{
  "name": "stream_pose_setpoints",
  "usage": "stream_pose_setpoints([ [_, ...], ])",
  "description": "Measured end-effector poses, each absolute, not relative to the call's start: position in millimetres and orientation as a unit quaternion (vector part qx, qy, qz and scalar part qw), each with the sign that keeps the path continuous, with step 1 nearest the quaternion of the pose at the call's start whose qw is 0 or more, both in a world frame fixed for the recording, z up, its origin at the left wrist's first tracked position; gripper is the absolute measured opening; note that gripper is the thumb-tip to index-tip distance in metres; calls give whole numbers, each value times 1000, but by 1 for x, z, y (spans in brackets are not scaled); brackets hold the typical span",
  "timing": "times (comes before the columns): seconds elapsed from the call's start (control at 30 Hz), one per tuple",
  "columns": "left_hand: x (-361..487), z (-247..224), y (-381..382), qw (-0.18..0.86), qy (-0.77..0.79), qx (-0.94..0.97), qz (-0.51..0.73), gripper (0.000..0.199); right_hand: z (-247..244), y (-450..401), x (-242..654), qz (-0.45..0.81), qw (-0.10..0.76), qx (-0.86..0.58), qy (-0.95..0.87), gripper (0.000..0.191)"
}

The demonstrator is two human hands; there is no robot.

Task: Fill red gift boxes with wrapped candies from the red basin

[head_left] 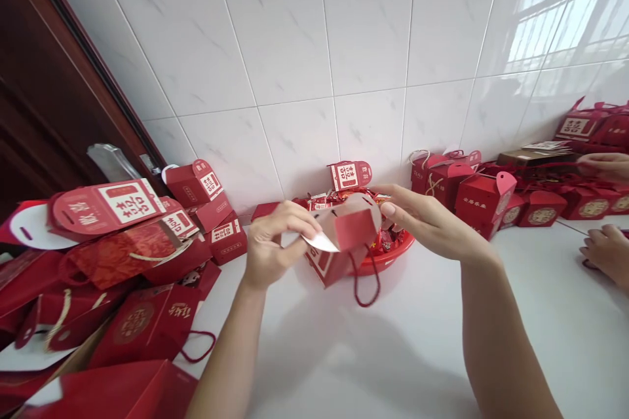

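A red gift box point(356, 229) with a dark red cord handle point(367, 304) is held up over the white table, its top flaps apart. My left hand point(278, 242) pinches a white-backed flap on the box's left side. My right hand point(432, 219) is at the box's right, fingers stretched out and thumb apart, close to the rounded flap; whether it touches cannot be made out. Just behind the box, a red basin point(405, 250) holds small red wrapped packets, partly hidden by the box. Another red gift box point(348, 175) lies at the back of the basin.
Many red gift boxes point(147, 324) are piled at the left. More red boxes point(484, 200) stand along the tiled wall point(368, 26) at the right. Another person's hands point(609, 249) show at the right edge. A dark wooden door point(44, 91) is at far left.
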State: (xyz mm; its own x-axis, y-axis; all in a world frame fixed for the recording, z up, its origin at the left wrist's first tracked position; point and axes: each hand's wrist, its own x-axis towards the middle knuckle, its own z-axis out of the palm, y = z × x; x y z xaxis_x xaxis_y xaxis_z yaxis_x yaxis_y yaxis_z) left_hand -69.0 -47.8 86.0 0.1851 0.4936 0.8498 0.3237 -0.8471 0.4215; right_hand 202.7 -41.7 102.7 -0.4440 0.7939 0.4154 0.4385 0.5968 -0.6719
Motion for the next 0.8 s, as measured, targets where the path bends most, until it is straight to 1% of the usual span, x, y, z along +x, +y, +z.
stream_pose_setpoints([
  [0.13,-52,84,-65,41,186,846,498,21,101,-43,197,224,300,-398,-838,58],
  [0.27,-54,86,-80,18,176,892,415,22,99,-44,193,181,273,-439,-836,59],
  [0.37,-54,89,-96,-8,175,923,342,21,100,-51,191,194,234,-441,-844,61],
  [0.53,-54,87,-125,-22,217,947,234,23,101,-61,191,240,115,-382,-885,87],
  [0.67,-57,82,-136,-12,293,940,173,31,93,-57,188,244,77,-391,-884,98],
  [0.73,-59,81,-134,23,338,931,137,34,88,-54,184,240,72,-404,-880,96],
  [0.8,-61,81,-130,60,375,919,105,35,84,-52,178,234,64,-404,-882,85],
])
